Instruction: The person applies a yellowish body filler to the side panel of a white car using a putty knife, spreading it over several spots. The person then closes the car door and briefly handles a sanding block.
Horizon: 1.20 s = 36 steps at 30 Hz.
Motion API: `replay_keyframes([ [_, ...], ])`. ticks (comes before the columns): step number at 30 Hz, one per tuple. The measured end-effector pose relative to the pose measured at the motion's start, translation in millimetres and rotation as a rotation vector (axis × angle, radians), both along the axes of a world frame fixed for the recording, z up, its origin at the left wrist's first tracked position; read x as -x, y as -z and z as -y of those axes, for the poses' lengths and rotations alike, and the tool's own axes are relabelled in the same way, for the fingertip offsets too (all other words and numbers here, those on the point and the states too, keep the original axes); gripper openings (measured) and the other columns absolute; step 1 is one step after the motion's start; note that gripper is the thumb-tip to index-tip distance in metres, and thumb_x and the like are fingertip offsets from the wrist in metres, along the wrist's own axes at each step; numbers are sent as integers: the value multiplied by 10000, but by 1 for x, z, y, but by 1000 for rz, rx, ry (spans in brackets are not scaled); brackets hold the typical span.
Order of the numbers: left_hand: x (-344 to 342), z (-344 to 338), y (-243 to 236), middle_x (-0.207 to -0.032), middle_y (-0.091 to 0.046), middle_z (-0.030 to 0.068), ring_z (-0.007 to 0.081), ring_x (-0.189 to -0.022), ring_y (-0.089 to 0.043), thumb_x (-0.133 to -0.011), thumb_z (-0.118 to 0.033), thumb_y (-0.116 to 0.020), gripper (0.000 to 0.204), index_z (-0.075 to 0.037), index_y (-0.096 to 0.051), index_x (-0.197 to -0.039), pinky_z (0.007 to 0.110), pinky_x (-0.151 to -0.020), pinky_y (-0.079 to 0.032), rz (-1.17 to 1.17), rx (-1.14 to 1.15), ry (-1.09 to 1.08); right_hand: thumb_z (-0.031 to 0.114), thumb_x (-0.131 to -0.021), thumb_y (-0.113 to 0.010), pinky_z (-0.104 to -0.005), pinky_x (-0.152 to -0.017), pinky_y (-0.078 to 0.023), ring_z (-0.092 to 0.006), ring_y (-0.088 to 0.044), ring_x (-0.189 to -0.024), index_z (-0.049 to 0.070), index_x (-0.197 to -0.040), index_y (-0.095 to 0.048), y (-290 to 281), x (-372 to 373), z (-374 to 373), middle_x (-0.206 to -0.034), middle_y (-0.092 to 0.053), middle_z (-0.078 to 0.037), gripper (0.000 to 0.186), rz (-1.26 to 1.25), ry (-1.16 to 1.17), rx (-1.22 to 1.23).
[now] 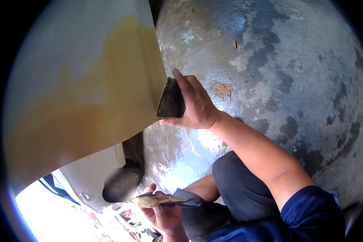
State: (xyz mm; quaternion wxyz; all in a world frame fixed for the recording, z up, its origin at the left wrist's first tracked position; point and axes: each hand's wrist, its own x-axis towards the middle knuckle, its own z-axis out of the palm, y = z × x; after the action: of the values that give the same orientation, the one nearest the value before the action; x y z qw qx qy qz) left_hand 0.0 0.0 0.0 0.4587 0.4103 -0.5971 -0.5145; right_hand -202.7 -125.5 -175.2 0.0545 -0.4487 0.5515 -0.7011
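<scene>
My right hand [199, 103] is closed on a dark, flat spreader [171, 101] with a yellowish edge, thumb below and fingers above. The spreader's edge meets the side edge of a pale car panel [64, 36]; I cannot tell whether they touch. Broad smears of tan-yellow filler [121, 76] cover much of that panel. Lower down, my left hand [167, 220] grips a thin, dark mixing plate [177, 200] held nearly level. A lump of cream-coloured putty [147, 201] lies at its left end.
Grey concrete floor [306, 72] with wet, dark patches spreads to the right. Brown scraps [222, 89] lie on it. A white car [92, 169] stands beyond the panel's lower edge. My bent knee [234, 169] is beneath my right forearm.
</scene>
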Motion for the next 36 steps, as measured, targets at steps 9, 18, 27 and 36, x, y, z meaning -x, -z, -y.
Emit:
replay_keyframes([
  [9, -7, 2, -6, -1379, -320, 293, 193, -962, -597, -942, -68, -503, 371, -85, -443, -1308, 342, -779, -599, 54, 30, -45, 389, -557, -883, -419, -817, -465, -332, -521, -895, -98, -1424, -219, 41, -24, 2, -1026, -498, -204, 1195, 11, -10, -23],
  [18, -3, 3, -10, -1335, -486, 193, 265, -1202, -509, -968, -111, -491, 349, -91, -416, -1308, 430, -1040, -395, -18, -38, -157, 326, -788, -681, -427, -900, -442, -331, -533, -1052, -60, -1440, -208, 119, -11, -79, -1169, -470, -258, 894, 304, -91, -765],
  [27, -14, 21, -16, -1246, -567, 113, 221, -1161, -539, -967, -38, -466, 280, -74, -477, -1245, 416, -1037, -398, -359, 51, -355, 87, -917, -451, -356, -923, -476, -234, -600, -1077, -81, -1207, -517, -3, 42, -153, -1217, -598, -153, 342, 1081, -659, -527],
  [36, -30, 14, -36, -1414, -451, 89, 262, -1299, -435, -995, -58, -379, 408, -175, -412, -1385, 487, -1087, -343, -497, 219, -153, 291, -840, -720, -332, -823, -504, -274, -676, -921, 14, -1172, -556, -142, -26, -138, -974, -685, -157, 463, 428, -1124, -371],
])
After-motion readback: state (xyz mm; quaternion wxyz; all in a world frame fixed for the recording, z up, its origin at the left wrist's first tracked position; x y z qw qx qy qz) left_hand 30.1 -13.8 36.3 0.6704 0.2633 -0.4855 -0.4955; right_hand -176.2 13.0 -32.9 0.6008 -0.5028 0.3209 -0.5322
